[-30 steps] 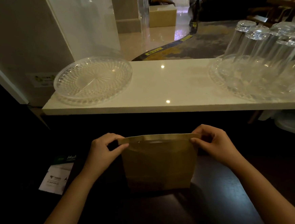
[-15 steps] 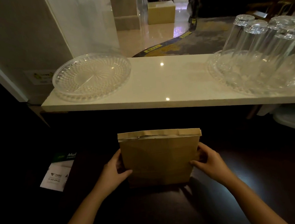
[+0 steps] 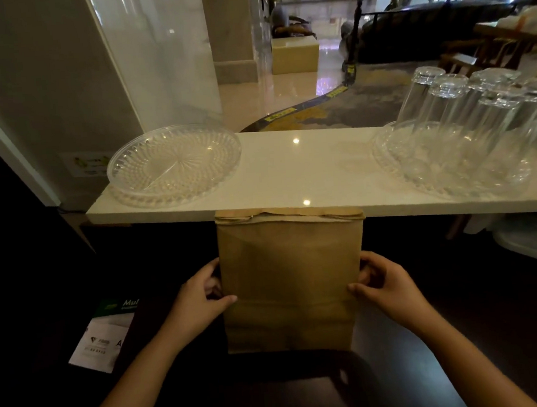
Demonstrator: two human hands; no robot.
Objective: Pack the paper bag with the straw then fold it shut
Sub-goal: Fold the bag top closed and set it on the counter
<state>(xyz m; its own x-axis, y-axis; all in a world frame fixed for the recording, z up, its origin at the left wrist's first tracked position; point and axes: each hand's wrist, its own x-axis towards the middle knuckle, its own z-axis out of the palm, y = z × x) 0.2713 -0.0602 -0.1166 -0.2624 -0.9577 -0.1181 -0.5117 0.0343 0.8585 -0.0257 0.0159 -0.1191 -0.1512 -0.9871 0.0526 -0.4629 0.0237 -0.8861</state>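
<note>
A brown paper bag (image 3: 290,275) stands upright in front of me over the dark table, its top folded over into a flat band. My left hand (image 3: 201,300) grips the bag's left side about halfway up, thumb on the front face. On the opposite side my right hand (image 3: 384,285) holds it the same way. No straw is visible; the bag's inside is hidden.
A white counter (image 3: 306,171) runs across just behind the bag. On it sit a clear patterned plate (image 3: 174,164) at the left and a clear tray with several upturned glasses (image 3: 466,123) at the right. A white and green leaflet (image 3: 105,335) lies on the dark table at my left.
Both hands left the folded top edge and slid down to the bag's sides. The bag now looks higher and closer, its top reaching the counter's edge.
</note>
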